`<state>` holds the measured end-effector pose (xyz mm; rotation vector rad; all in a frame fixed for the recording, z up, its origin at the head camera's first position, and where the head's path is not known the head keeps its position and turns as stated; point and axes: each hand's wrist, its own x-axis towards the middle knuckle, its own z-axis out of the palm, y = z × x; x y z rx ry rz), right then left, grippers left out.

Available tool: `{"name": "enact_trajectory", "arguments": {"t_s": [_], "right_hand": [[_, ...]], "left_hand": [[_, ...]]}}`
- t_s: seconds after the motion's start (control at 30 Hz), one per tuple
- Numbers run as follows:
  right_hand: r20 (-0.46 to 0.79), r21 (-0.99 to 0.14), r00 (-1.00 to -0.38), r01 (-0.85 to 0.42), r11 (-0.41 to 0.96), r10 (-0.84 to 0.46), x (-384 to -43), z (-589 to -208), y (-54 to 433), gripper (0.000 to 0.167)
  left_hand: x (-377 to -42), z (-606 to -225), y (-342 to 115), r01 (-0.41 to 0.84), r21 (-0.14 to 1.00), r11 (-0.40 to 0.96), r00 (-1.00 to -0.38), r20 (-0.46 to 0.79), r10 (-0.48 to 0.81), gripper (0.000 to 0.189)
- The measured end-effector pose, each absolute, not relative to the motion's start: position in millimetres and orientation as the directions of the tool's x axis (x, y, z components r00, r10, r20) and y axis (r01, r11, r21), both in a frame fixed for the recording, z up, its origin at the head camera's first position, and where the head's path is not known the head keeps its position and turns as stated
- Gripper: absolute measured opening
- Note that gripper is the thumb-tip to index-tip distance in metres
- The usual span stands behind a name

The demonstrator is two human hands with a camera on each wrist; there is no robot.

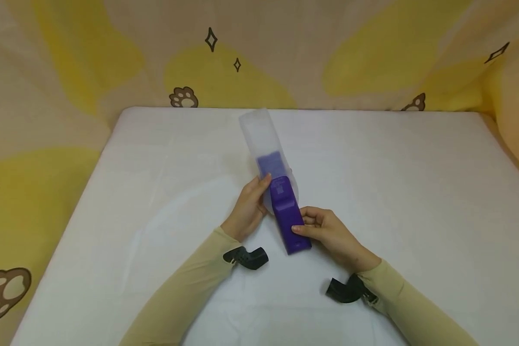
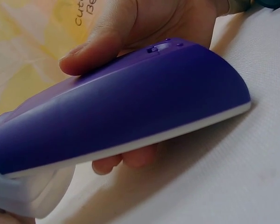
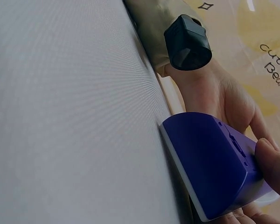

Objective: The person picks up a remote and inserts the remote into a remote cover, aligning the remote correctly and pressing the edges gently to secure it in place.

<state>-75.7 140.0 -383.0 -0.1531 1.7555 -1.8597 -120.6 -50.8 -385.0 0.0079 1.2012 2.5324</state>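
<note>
A long purple handheld device [image 1: 287, 211] with a white underside is held tilted above the white table. Its far part sits inside a translucent plastic sleeve [image 1: 259, 132], which bulges round near its open end; the exact kind of device cannot be told. My left hand [image 1: 247, 209] grips the sleeve around that end, thumb on top. At the near end of the device, my right hand [image 1: 330, 235] pinches it, thumb [image 2: 91, 53] above and fingertips [image 2: 140, 156] beneath. Small raised details show on the purple top [image 2: 163, 47]. The left fingers are mostly hidden under the sleeve.
The white table [image 1: 415, 192] spreads around both hands. Behind it hangs a yellow and beige patterned curtain [image 1: 268, 53], which also runs down the left and right sides. Black wrist cameras stick out from the left sleeve [image 1: 190, 283] and the right sleeve [image 1: 415, 302].
</note>
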Motion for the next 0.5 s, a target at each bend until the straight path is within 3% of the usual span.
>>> {"name": "enact_trajectory", "arguments": {"t_s": [0.33,0.5], "right_hand": [[-0.296,-0.944,-0.826,0.330,0.015,-0.479,-75.9,-383.0,140.4,0.036],[-0.267,-0.953,-0.826,0.301,0.012,-0.496,-77.3,-383.7,141.0,0.035]], "left_hand": [[-120.0,-383.6,-50.9,-0.301,0.747,-0.592,-0.939,-0.125,0.320,0.035],[-120.4,-387.1,-53.2,-0.273,0.742,-0.612,-0.938,-0.063,0.341,0.047]]}}
